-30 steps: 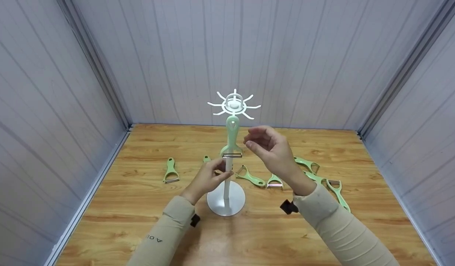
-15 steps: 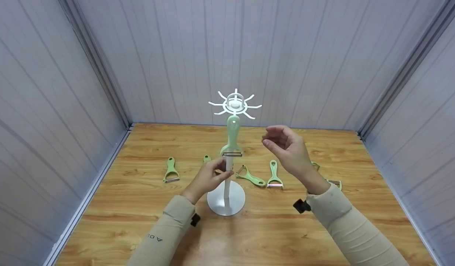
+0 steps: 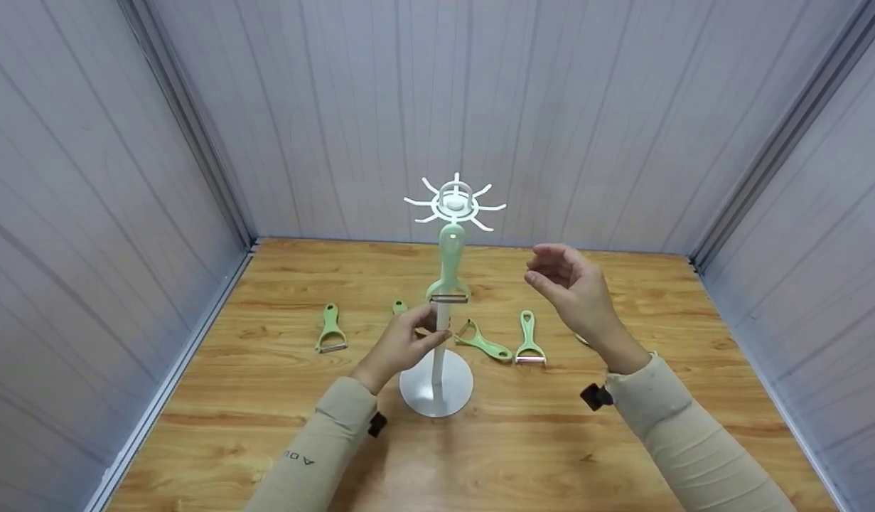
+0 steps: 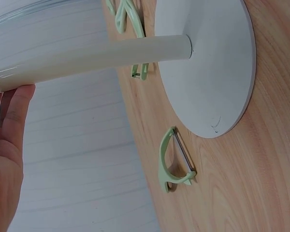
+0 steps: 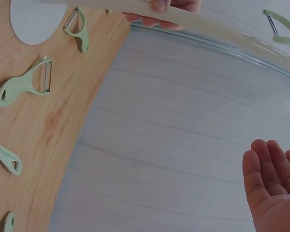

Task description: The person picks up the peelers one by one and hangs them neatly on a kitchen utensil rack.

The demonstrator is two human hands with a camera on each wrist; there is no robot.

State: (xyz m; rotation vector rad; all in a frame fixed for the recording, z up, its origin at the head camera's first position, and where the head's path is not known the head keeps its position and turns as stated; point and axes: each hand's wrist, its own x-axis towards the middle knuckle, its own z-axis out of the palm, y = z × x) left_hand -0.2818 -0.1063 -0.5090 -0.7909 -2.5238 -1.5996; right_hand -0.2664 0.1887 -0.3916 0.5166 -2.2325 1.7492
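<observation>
A white stand [image 3: 438, 366] with a round base and a ring of hooks on top stands upright on the table. From its front hook hangs a green vegetable peeler [image 3: 451, 259], blade down. My left hand [image 3: 400, 346] grips the post just below that blade; the left wrist view shows its fingers against the pale post [image 4: 111, 53]. To the right of the stand my right hand [image 3: 576, 293] is in the air, holding nothing, its fingers relaxed and apart from the hanging peeler. In the right wrist view the right hand [image 5: 273, 186] shows its palm.
On the wooden table [image 3: 266, 427] lie more green peelers: one at the left [image 3: 330, 328], one partly behind my left hand [image 3: 399, 306], one right of the post [image 3: 488, 345] and one upright-lying peeler [image 3: 528, 334]. Others are hidden by my right arm. Panelled walls [image 3: 480, 107] enclose the table.
My right hand has moved right, away from the hanging peeler, and its forearm now covers the peelers at the right. My left hand has stayed on the post.
</observation>
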